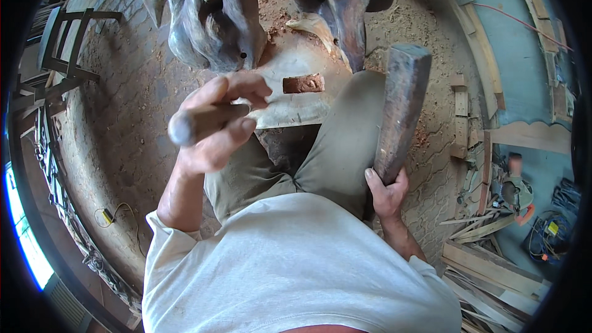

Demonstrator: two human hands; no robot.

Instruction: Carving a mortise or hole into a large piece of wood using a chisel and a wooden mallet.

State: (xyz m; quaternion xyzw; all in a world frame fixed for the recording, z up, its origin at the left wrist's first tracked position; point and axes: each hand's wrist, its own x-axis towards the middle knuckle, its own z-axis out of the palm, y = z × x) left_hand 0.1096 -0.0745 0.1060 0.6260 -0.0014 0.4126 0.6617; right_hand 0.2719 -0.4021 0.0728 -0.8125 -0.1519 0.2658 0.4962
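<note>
Your left hand (216,123) is closed around the round wooden handle of a chisel (206,120). The handle's blunt butt end sticks out toward you on the left of your fist, and the shaft runs up and right between your fingers toward the wood carving (216,18). The blade end is hidden behind your fingers, so you cannot tell whether it touches the wood. Your right hand (387,192) grips the lower end of a heavy wooden mallet (402,108), which stands nearly upright above that hand, its squared top raised beside your right thigh, well apart from the chisel. The pale plank (296,108) with a rectangular slot lies just beyond your left hand, under the dark carving, on the sawdust-strewn floor (123,129).
</note>
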